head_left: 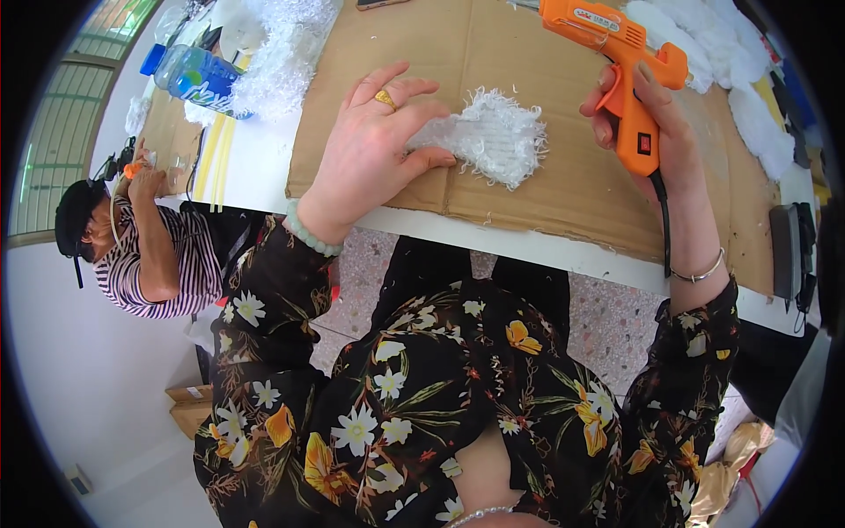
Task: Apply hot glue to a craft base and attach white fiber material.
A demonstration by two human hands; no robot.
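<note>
- While the left hand [374, 145] pinches the narrow left end of a white fuzzy piece [506, 141] on the cardboard [581, 202], the right hand [673, 132] wraps an orange glue gun [634, 110], fingers by its trigger
- Looks like a gluing step (or so I'd judge), and the next move calls for swinging the tip toward that piece
- Under the cardboard, a white table [563, 255]; far left, a blue-capped bottle [198, 79]
- Off left, a co-worker in stripes [158, 255]; nearer, speckled floor [607, 326]

Fabric [509, 139] on cardboard [502, 53], glue gun [635, 114] right, bottle [198, 77] left
</note>
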